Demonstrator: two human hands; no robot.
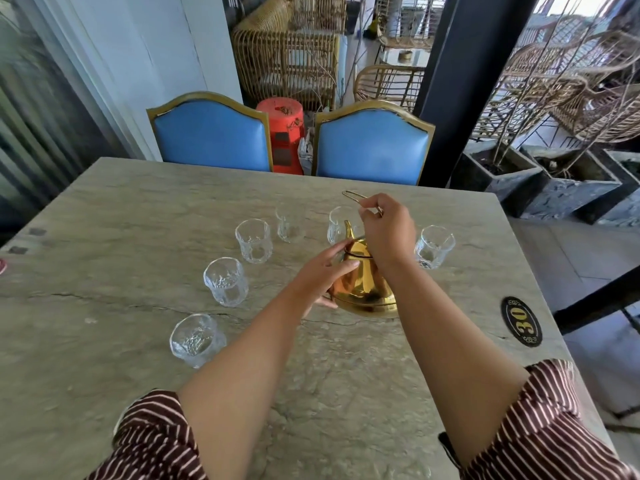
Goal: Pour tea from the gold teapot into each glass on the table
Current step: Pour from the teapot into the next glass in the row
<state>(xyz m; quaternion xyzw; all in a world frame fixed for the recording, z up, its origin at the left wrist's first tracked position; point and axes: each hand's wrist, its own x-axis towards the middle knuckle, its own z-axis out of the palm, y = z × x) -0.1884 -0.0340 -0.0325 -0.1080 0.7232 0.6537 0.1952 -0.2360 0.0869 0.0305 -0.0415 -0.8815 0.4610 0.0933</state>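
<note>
My right hand is pinched on the thin wire handle of the gold teapot, which stands on the desk just right of centre in the frame, its spout pointing away from me toward the glass behind it. My left hand lies with straight fingers against the pot's left flank and lid edge, steadying rather than gripping. Six glasses ring the pot: three running down the left side, one small one at upper centre, the one behind the spout, and one to the right. All look empty to me. I judge the pot to be polished metal, so slick under the palm and possibly hot, with shifting weight if it is full; the wire handle is the place to carry it, taken at its top so the pot hangs level, my other hand at the lid to stop it slipping off in the tilt. The glasses are cut and thick but fragile, and light enough to tip if the spout knocks one.
</note>
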